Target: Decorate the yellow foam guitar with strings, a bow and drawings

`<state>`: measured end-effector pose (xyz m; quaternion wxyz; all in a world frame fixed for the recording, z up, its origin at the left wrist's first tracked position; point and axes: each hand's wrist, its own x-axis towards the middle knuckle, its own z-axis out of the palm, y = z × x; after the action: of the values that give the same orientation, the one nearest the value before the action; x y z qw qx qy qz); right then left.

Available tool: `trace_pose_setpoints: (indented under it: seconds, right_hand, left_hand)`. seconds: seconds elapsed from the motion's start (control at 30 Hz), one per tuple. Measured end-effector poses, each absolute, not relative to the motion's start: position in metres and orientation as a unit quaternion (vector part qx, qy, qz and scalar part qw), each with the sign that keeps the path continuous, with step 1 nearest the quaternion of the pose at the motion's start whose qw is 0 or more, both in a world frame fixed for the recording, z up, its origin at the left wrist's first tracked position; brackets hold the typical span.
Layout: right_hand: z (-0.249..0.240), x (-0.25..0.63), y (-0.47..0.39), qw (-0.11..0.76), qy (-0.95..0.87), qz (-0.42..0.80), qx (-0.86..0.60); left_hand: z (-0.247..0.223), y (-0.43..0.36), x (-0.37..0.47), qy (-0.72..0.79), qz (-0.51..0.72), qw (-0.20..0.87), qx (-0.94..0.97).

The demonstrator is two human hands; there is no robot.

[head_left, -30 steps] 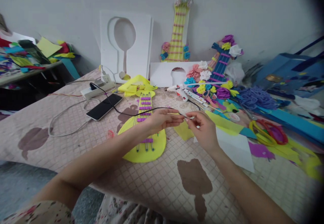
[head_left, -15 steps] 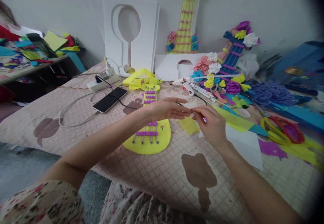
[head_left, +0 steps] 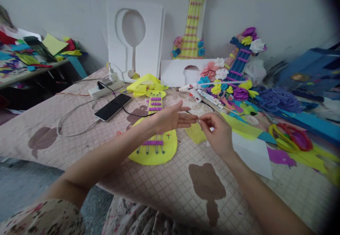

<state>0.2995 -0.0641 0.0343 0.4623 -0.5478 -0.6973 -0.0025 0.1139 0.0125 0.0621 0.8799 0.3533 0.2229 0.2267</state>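
My left hand point(head_left: 174, 118) is stretched out above the table, palm facing up and inward, its fingers apart and nothing visible in it. The pinched fingertips of my right hand point(head_left: 216, 132) meet the tips of my left fingers; whatever is between them is too small to make out. Partly under my left hand and wrist lies a yellow guitar shape point(head_left: 170, 148) with purple strips and thin strings. A yellow piece point(head_left: 195, 132) lies below my fingertips, partly covered. Behind my hands rests a white glue gun point(head_left: 195, 94).
A phone point(head_left: 113, 107) and a power strip point(head_left: 105, 89) with cables lie at the left. White cut-out boards point(head_left: 151, 33) lean on the wall. Decorated guitars point(head_left: 195, 26) stand behind. Scissors point(head_left: 283, 137), purple yarn point(head_left: 277, 98) and a white sheet point(head_left: 251, 153) are at the right.
My left fingers have spread more, with the thumb raised. Both hands stay together at the fingertips. The whole view has shifted slightly.
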Motion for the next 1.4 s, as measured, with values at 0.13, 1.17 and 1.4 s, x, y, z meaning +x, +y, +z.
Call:
trace_pose_setpoints:
  seconds: [0.13,1.17,1.4]
  right_hand:
    - [0.035,0.295,-0.065,0.465,-0.719,0.000,-0.516]
    - [0.034,0.297,-0.062,0.584,-0.449,0.488,-0.468]
    - [0.039,0.308,-0.062,0.575,-0.522,0.356,-0.521]
  left_hand:
    - [0.065,0.009,0.116,0.231,0.238,0.882,0.335]
    - [0.034,0.005,0.127,0.209,0.258,0.702,0.631]
    - [0.049,0.008,0.136,0.265,0.306,0.604,0.687]
